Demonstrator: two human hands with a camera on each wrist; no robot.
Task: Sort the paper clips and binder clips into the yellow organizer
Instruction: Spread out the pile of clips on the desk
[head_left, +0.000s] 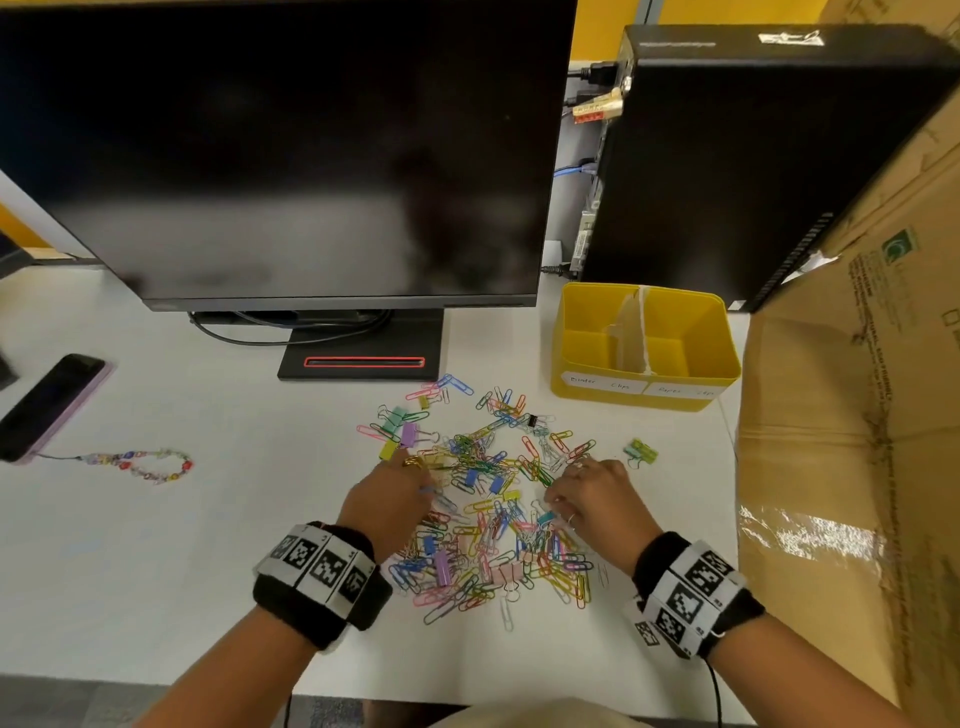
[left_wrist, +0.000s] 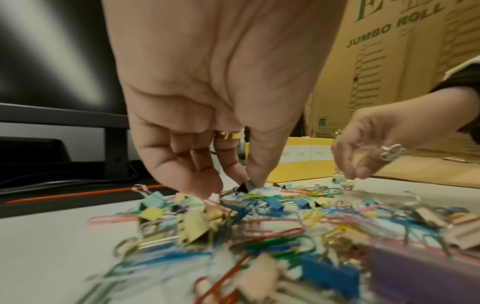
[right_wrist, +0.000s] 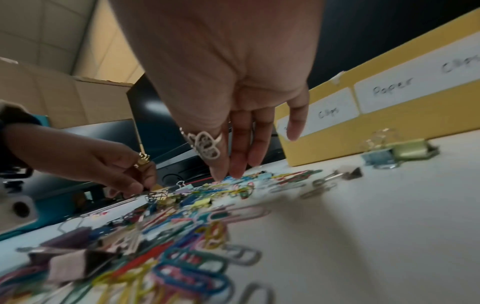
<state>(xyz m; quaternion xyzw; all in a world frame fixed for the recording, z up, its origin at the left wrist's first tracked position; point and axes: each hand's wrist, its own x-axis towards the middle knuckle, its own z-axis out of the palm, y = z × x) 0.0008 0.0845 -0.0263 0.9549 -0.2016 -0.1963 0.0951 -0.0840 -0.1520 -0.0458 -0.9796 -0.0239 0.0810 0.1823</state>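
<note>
On the white desk (head_left: 156, 545) before the monitor (head_left: 285, 156), paper clips and binder clips lie in one mixed heap (head_left: 488, 509). Left hand (head_left: 387, 501) pinches a small dark binder clip (left_wrist: 244, 187) at the heap's left edge, likely to lift it out. Right hand (head_left: 597, 501) rests straight fingertips (right_wrist: 237, 166) on the heap, gripping nothing. Yellow organizer (head_left: 597, 397), right rear, has two labelled compartments, both showing bare floors.

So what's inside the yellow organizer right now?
The yellow organizer shows a taped cardboard divider and bare yellow floor in both compartments. No clips visible; its front wall hides the nearest floor.
</note>
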